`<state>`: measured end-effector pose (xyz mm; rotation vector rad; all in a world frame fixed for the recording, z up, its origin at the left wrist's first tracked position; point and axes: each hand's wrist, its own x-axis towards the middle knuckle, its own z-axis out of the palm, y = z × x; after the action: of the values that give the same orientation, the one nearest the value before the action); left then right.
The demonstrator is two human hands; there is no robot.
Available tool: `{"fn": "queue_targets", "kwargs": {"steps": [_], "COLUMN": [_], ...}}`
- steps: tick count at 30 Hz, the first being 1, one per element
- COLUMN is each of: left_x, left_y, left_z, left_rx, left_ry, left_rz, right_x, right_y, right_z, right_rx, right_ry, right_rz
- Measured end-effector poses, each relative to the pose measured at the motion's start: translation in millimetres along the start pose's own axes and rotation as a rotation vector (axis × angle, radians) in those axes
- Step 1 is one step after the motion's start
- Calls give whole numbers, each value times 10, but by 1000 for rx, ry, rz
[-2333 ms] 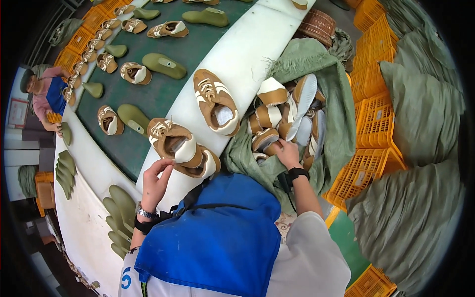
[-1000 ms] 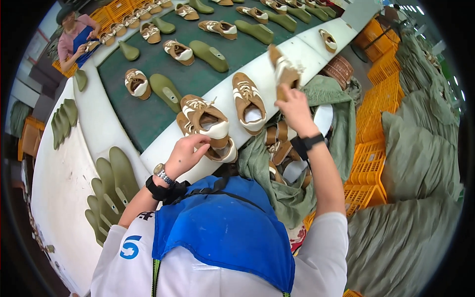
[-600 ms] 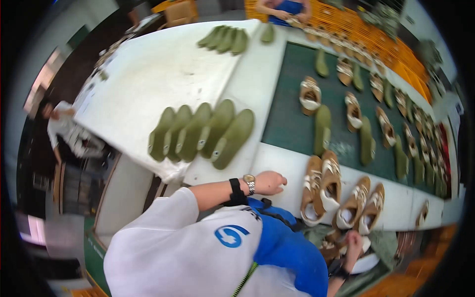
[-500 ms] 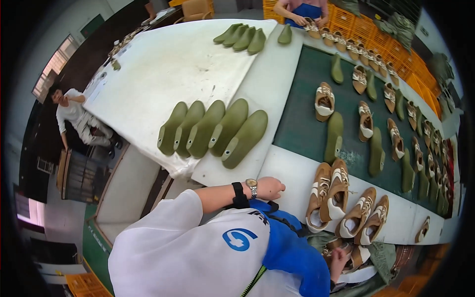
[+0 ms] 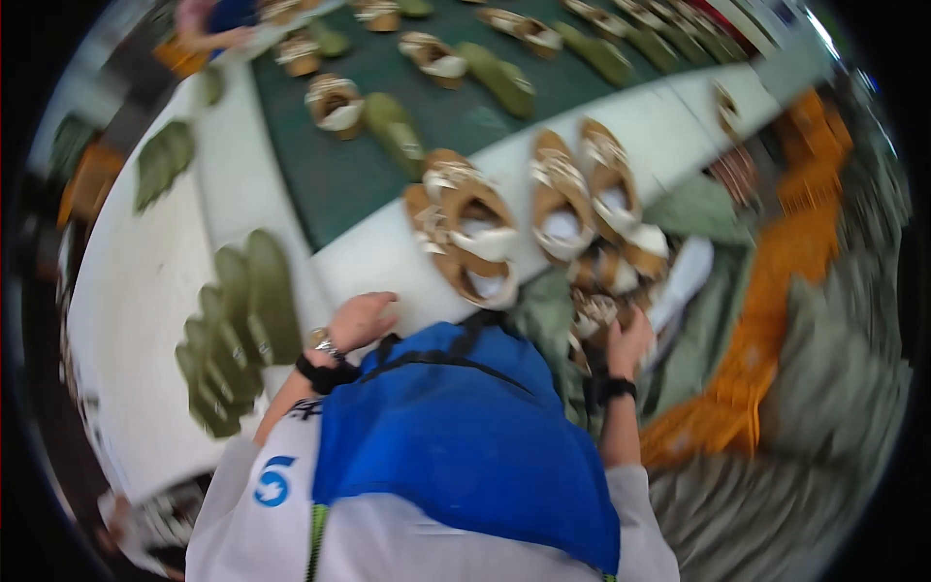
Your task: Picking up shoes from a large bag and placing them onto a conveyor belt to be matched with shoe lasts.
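My left hand (image 5: 363,321), with a watch on its wrist, is over the near edge of the white tabletop (image 5: 373,262). Its fingers point right, loosely stretched, holding nothing. My right hand (image 5: 630,341) reaches into an open green sack (image 5: 543,315), against brown-and-white sneakers (image 5: 593,312) heaped there. Blur and the shoes hide whether its fingers grip one. Just beyond, a pair of sneakers (image 5: 465,228) lies overlapping on the table edge. Beside it stand two more sneakers, a left one (image 5: 558,194) and a right one (image 5: 611,179), with white stuffing inside.
Green shoe lasts (image 5: 238,325) stand in a row at the left. A dark green panel (image 5: 320,179) carries more sneakers and lasts. Orange crates (image 5: 776,320) and grey-green sacks (image 5: 834,388) fill the right side. A co-worker's arm (image 5: 218,41) shows at the far left.
My view has swung to the right, bringing the sack and crates into sight. My right hand has gone farther in among the shoes in the sack. My left hand stays near the table edge.
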<state>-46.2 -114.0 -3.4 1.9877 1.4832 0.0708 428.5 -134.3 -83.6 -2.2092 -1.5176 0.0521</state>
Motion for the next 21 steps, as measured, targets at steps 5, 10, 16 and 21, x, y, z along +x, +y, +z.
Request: {"fn": "queue_targets", "kwargs": {"steps": [5,10,16,21], "left_x": [193,345,252,217], "left_y": [163,344,415,380], "left_z": [-84,-135,-53,-66], "left_rx": [46,73,59,79], "left_ry": [-68,-43,-77,-138], "left_rz": [104,187,176,127], "right_x": [-256,-519,-570,-396], "right_y": [566,881,514,479], "right_z": [144,237,193,262], "right_rx": [216,1072,999,907], "right_ry": [198,195,-267,-248], "right_rz": [516,1076,850,674]}}
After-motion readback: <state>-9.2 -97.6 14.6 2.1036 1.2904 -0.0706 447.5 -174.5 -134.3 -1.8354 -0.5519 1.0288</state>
